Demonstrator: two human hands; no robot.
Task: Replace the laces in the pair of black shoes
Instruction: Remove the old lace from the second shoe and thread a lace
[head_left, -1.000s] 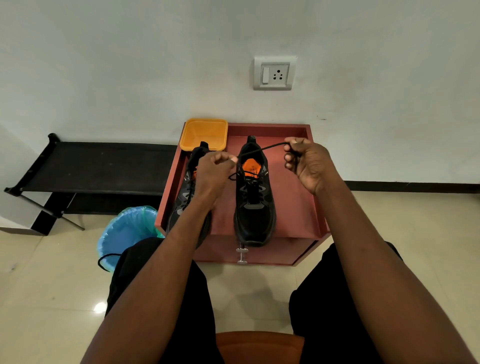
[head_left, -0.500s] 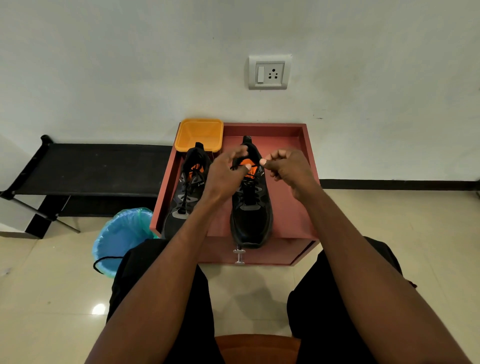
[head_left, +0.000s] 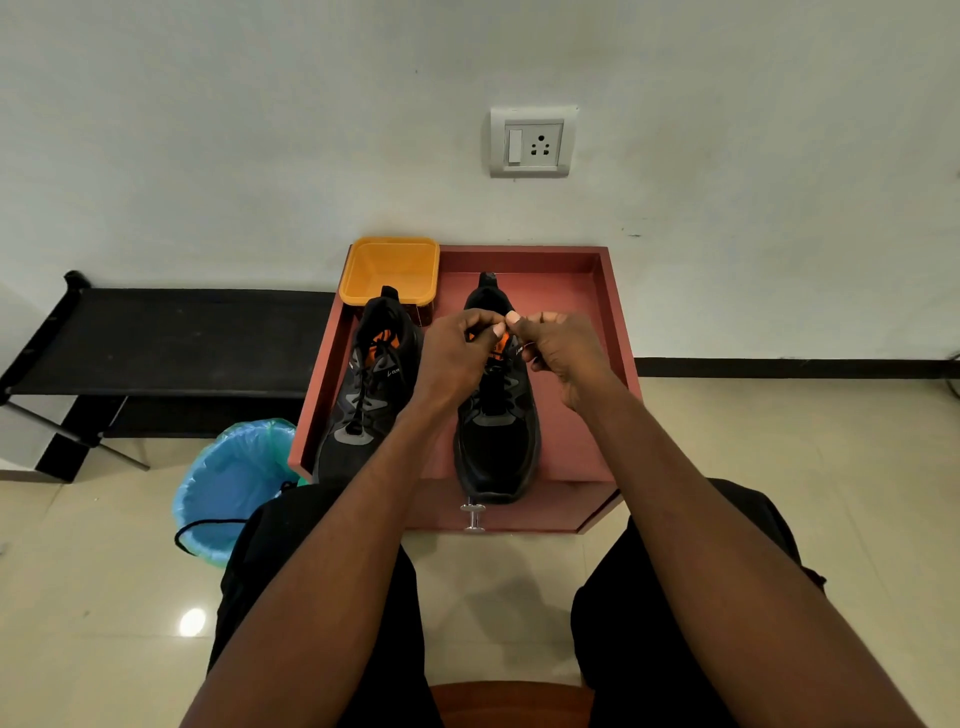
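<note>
Little can be read here. On the left black mesh trainer with grey panels and an orange lining (head_left: 370, 384), left of the frame's centre, a small white mark stands on the side of the collar: a slanted stroke followed by letters that look like "OLYM", the rest running out of sight. The right black trainer (head_left: 497, 436), at the frame's centre, carries a similar small white mark on its collar beside the orange lining, too small and too covered by the fingers to make out. The white wall plate with a switch and three-pin socket (head_left: 533, 141), upper centre, shows no legible lettering.
</note>
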